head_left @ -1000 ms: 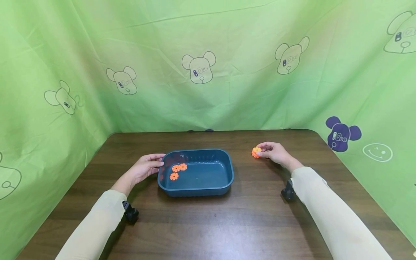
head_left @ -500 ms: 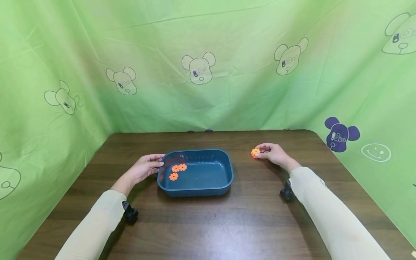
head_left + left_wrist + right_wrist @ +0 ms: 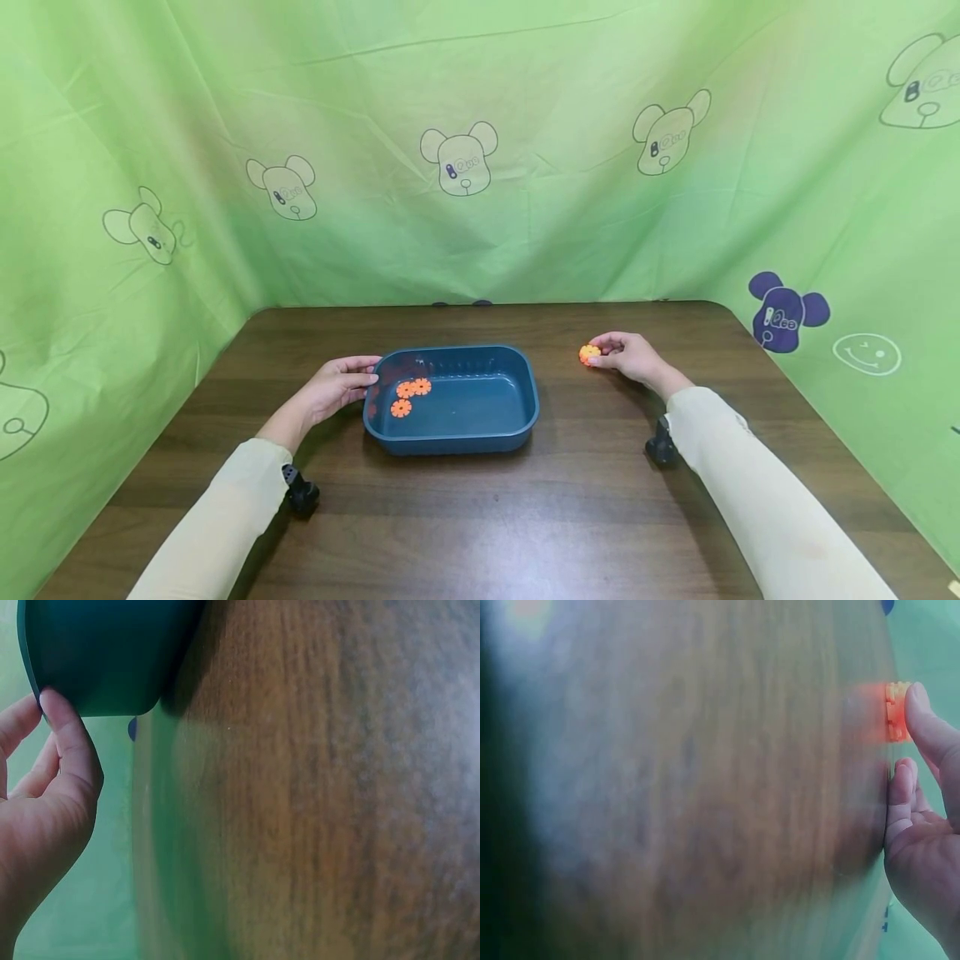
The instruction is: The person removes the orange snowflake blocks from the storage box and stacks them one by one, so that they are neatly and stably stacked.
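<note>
Your right hand [image 3: 633, 357] is pinching a flower-edged disc [image 3: 588, 356] between thumb and fingers, yellow showing on top and orange at the side; whether it is one disc or several stacked, you cannot tell, nor whether it is touching the table [image 3: 600, 500]. From that hand, the tub [image 3: 453, 444] is lying to the left and a little nearer your body, well apart, with its long axis running left to right, so its right end is facing the disc, which is sitting level with the tub's far part. The right arm is slanting in from the lower right, its hand pointing left with the thumb on the near side. Your left hand [image 3: 337, 387] is gripping the rim at the tub's left end, thumb and fingers on opposite sides of the wall, and is the nearer of the two to the tub; its arm is slanting up from the lower left. Inside, three orange discs [image 3: 401, 408] are lying flat towards that left end, two of them side by side and the third nearer you. Beyond the table, a green cloth [image 3: 375, 242] is hanging.
</note>
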Demonstrator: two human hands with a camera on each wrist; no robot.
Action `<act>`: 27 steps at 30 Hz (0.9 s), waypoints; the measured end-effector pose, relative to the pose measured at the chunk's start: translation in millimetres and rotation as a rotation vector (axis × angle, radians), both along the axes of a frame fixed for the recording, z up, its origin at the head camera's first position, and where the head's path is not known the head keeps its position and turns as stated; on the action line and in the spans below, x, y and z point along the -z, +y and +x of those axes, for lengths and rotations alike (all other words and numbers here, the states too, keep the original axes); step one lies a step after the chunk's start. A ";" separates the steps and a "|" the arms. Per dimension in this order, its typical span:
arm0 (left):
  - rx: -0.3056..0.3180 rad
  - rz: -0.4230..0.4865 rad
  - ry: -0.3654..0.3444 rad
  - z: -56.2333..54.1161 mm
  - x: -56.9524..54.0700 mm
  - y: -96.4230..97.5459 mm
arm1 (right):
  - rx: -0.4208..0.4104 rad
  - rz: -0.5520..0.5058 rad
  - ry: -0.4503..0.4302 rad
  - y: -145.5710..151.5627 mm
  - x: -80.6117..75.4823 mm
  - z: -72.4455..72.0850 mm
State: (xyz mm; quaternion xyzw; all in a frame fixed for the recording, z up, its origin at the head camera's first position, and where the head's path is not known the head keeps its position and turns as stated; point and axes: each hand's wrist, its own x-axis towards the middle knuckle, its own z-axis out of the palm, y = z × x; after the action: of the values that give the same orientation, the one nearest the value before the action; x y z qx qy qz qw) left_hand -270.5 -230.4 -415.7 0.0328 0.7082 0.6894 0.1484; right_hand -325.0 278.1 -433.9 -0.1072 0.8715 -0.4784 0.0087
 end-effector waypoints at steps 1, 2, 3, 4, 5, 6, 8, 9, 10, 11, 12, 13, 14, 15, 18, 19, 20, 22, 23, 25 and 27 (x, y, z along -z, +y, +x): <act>0.000 0.001 0.000 0.0 0.0 0.0 | 0.001 -0.001 -0.002 -0.2 -0.1 0.1; 0.001 0.000 0.000 0.0 0.1 -0.1 | 0.003 -0.001 -0.004 -0.3 -0.3 0.2; 0.002 0.001 0.000 0.0 0.2 -0.2 | 0.003 -0.002 -0.006 -0.5 -0.4 0.3; 0.002 0.002 -0.001 -0.1 0.3 -0.4 | 0.003 -0.002 -0.008 -0.6 -0.4 0.4; 0.002 0.003 -0.001 -0.2 0.5 -0.6 | 0.003 -0.002 -0.010 -0.6 -0.5 0.5; 0.003 0.004 -0.001 -0.2 0.6 -0.8 | 0.003 -0.002 -0.012 -0.6 -0.6 0.5; 0.003 0.005 -0.001 -0.3 0.8 -1.0 | 0.000 0.001 -0.014 -0.3 -0.8 0.7; 0.004 0.006 -0.002 -0.3 0.8 -1.0 | 0.002 0.004 -0.017 -0.1 -1.1 0.7; 0.004 0.006 -0.002 -0.2 0.7 -1.0 | 0.002 0.006 -0.020 0.3 -1.3 0.6; 0.004 0.006 -0.002 -0.1 0.6 -0.8 | 0.002 0.009 -0.022 0.8 -1.5 0.3; 0.004 0.006 -0.002 0.1 0.3 -0.5 | -0.001 0.017 -0.021 1.5 -1.9 0.2; 0.004 0.006 -0.003 0.3 -0.1 -0.2 | 0.000 0.020 -0.022 1.8 -2.2 -0.1; 0.003 0.006 -0.003 0.5 -0.5 0.2 | 0.003 0.024 -0.026 2.3 -2.8 -0.4; 0.002 0.006 -0.005 0.8 -1.0 0.6 | 0.006 0.020 -0.030 2.4 -3.6 -0.4; -0.003 0.006 -0.011 1.6 -2.4 1.9 | 0.012 0.013 -0.021 0.7 -7.5 0.2; -0.003 0.007 -0.012 1.8 -2.8 2.2 | 0.019 0.007 -0.012 -1.2 -9.4 0.4; -0.004 0.007 -0.014 1.9 -3.1 2.5 | 0.022 0.004 -0.001 -3.6 -11.9 1.1; -0.007 0.006 -0.015 2.0 -3.4 2.7 | 0.026 -0.002 0.027 -10.8 -17.9 2.7; -0.007 0.005 -0.014 2.1 -3.4 2.6 | 0.027 -0.003 0.039 -15.3 -21.3 3.6; -0.009 0.003 -0.011 2.1 -3.3 2.5 | 0.021 -0.021 0.052 -25.4 -28.2 5.6; -0.012 0.002 -0.009 2.2 -3.0 2.3 | 0.011 -0.044 0.048 -36.1 -34.9 8.2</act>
State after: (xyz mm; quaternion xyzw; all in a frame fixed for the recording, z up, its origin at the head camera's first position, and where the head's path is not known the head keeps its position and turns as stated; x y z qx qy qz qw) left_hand -268.3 -228.1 -412.7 0.0255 0.7072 0.6910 0.1477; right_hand -316.7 242.0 -399.0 -0.1140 0.8614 -0.4947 -0.0172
